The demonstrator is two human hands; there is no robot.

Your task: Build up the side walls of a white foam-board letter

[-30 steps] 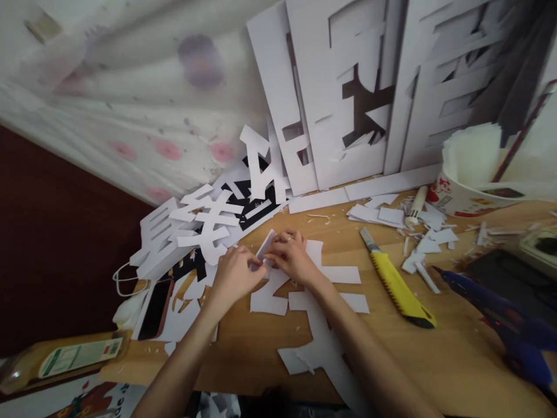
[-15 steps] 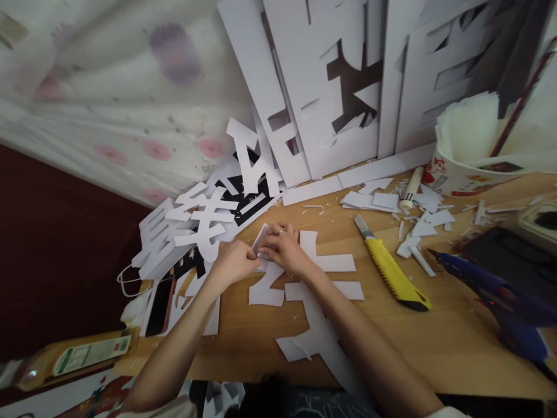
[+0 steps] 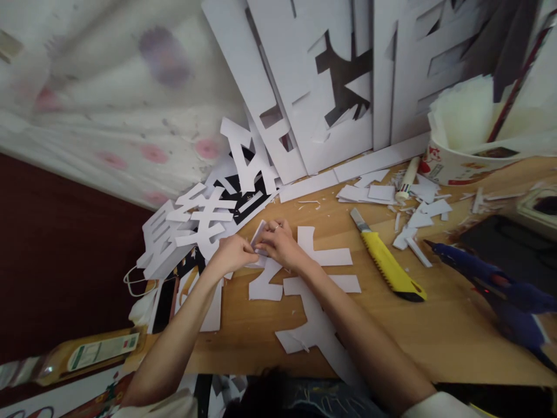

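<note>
bare desk (image 3: 439,334) open near front right edge, clear pass there. yellow knife (image 3: 387,264) lies just right of the hands, blue glue gun (image 3: 491,290) further right. paper scraps (image 3: 413,226) clutter the back. cut letters (image 3: 195,223) piled left, white boards (image 3: 331,87) block the rear.

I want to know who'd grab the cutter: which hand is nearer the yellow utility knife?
Right. The right hand pinches a small white strip just left of the yellow utility knife; the left hand is farther left.

yellow utility knife (image 3: 387,264) on wooden table (image 3: 444,331) | blue glue gun (image 3: 491,287) right | paper bucket (image 3: 467,162) behind
</note>
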